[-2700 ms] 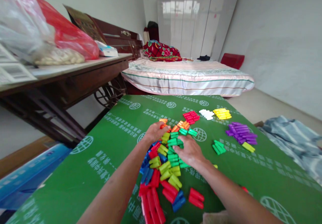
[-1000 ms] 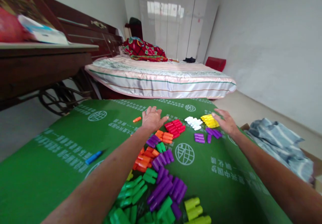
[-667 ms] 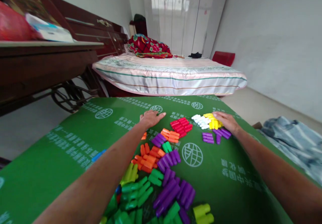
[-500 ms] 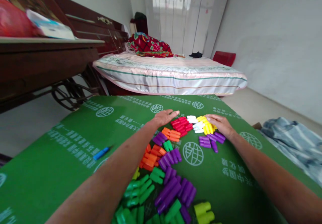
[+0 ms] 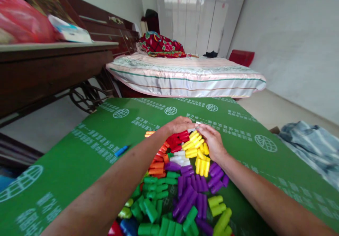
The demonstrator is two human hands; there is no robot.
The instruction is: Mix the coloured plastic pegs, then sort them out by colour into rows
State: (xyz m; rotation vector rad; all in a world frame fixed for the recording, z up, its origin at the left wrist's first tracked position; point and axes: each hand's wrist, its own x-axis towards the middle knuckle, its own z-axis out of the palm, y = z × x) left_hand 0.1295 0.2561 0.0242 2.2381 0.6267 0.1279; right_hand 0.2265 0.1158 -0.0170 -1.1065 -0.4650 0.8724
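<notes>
A heap of small coloured plastic pegs lies on the green printed table cover: yellow, white, red, orange, purple and green ones. My left hand curves round the far side of the heap, fingers together on the cover behind the red and yellow pegs. My right hand meets it from the right, fingers flat against the yellow pegs. Both hands cup the pile without gripping any peg. A single blue peg lies apart to the left.
A dark wooden desk with a red plastic bag stands at the left. A bed with a striped cover is beyond the table. Blue-grey cloth lies at the right. A white wardrobe is at the back.
Both hands have swept inward and toward me, pushing the separate red, white, yellow and purple groups together into the main heap. The hands, earlier apart, now meet at the far side.
</notes>
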